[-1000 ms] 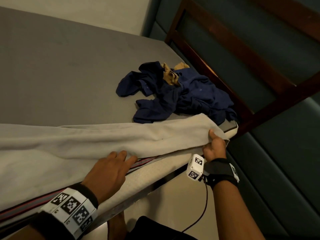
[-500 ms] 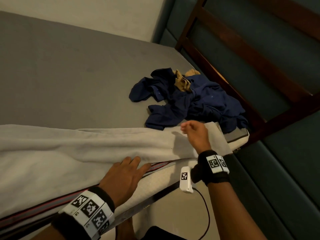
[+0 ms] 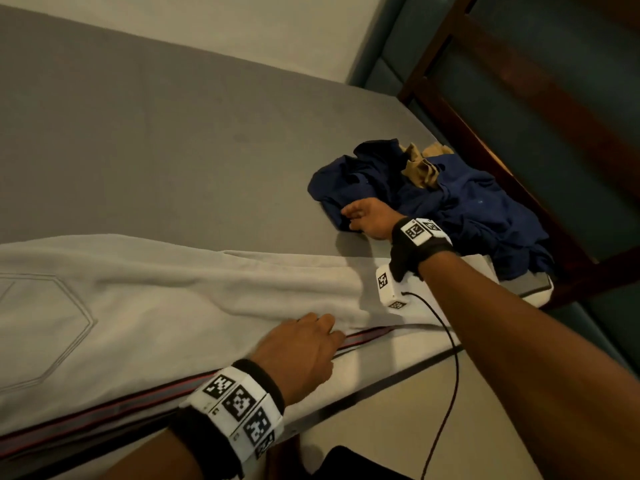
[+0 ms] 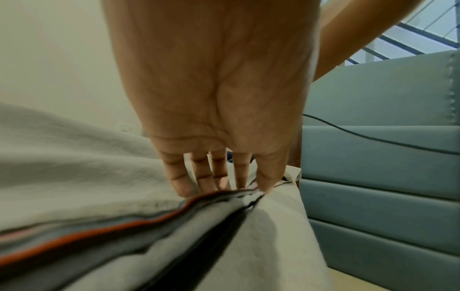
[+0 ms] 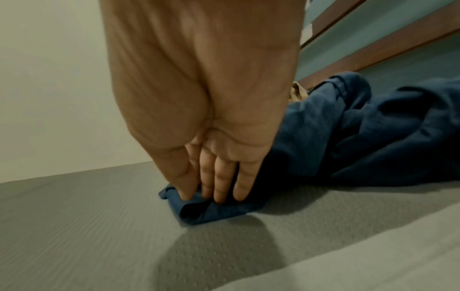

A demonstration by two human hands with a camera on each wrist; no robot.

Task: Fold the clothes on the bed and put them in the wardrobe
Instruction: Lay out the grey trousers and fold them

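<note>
Light grey trousers (image 3: pixel 156 299) lie flat along the near side of the grey bed (image 3: pixel 173 150). My left hand (image 3: pixel 311 334) rests on their lower edge with fingers nearly straight; in the left wrist view the left hand (image 4: pixel 224 187) presses the trousers (image 4: pixel 74 157) at the mattress seam. A crumpled navy garment (image 3: pixel 467 209) lies at the bed's far right corner, with a tan garment (image 3: pixel 420 168) on top. My right hand (image 3: pixel 353 218) is at the pile's near-left corner. In the right wrist view the right hand (image 5: pixel 209 195) pinches a corner of the navy garment (image 5: pixel 348 137) between thumb and fingers.
A dark wooden bed frame (image 3: pixel 519 109) runs along the right side, with teal padded wall panels (image 3: pixel 571 46) behind it. The mattress edge (image 3: pixel 381 362) drops to a pale floor (image 3: pixel 398 427). A black cable (image 3: pixel 450 375) hangs from my right wrist.
My right hand let go of the trouser leg's end and moved up and away to the navy garment, pinching its corner. The left hand stayed on the trousers' edge.
</note>
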